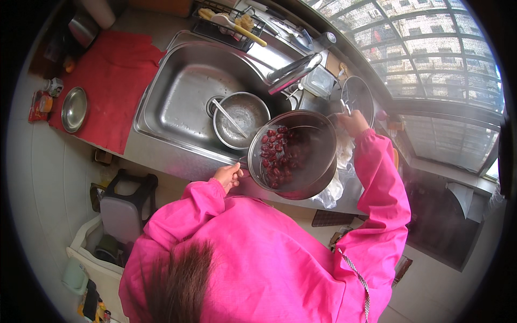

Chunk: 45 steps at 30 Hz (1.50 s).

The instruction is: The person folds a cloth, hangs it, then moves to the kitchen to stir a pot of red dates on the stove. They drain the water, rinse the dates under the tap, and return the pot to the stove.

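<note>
Between my hands is a large steel pot [321,153], tilted toward the sink [180,81]. Dark red fruits that look like jujubes [276,160] are gathered at its left side, and haze hangs over the pot. My left hand [230,176] is closed on the handle at the near left of the rim. On the far right, the other handle is gripped by my right hand [354,123]. A smaller round metal pan [261,110] sits in the sink just left of the pot, with a pale stick-like utensil [230,118] lying in it.
A faucet [293,74] reaches over the sink's right side. Behind the pot leans a clear lid [358,97]. Plastic bags [334,188] lie at its right. A metal bowl [74,109] rests on a red cloth [116,81]. A stool [126,207] stands below the counter.
</note>
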Motion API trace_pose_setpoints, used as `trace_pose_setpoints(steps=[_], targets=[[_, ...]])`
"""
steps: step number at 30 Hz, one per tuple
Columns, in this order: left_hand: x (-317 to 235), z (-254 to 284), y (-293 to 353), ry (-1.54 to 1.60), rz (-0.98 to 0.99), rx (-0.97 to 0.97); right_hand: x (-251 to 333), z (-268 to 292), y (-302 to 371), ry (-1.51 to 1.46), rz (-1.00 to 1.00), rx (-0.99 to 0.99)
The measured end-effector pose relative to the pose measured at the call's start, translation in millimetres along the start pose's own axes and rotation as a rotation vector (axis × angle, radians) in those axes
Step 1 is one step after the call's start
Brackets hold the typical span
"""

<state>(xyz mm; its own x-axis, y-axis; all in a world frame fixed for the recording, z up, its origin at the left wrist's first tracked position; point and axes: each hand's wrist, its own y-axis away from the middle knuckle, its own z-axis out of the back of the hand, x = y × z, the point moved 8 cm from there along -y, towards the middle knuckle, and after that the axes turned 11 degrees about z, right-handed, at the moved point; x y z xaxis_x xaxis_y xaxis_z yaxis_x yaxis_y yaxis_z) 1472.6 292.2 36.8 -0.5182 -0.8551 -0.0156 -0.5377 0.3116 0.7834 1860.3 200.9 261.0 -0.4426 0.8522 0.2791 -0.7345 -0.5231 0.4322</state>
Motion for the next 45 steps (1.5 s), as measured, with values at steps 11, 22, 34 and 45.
trace_pose_setpoints(steps=[11,22,34,45], targets=[[3.9,-2.3,-3.0,0.002,0.02,-0.011,15.6,1.4,-2.0,-0.017,-0.026,0.035],[5.9,-5.4,-3.6,0.022,0.033,-0.003,25.3,7.6,-4.8,0.061,-0.023,0.067],[9.8,-6.6,-7.3,0.021,0.05,0.009,36.6,13.9,-1.9,0.079,-0.057,0.082],[12.6,-7.0,-9.9,0.034,0.048,0.035,52.5,20.2,-2.4,0.172,0.033,0.064]])
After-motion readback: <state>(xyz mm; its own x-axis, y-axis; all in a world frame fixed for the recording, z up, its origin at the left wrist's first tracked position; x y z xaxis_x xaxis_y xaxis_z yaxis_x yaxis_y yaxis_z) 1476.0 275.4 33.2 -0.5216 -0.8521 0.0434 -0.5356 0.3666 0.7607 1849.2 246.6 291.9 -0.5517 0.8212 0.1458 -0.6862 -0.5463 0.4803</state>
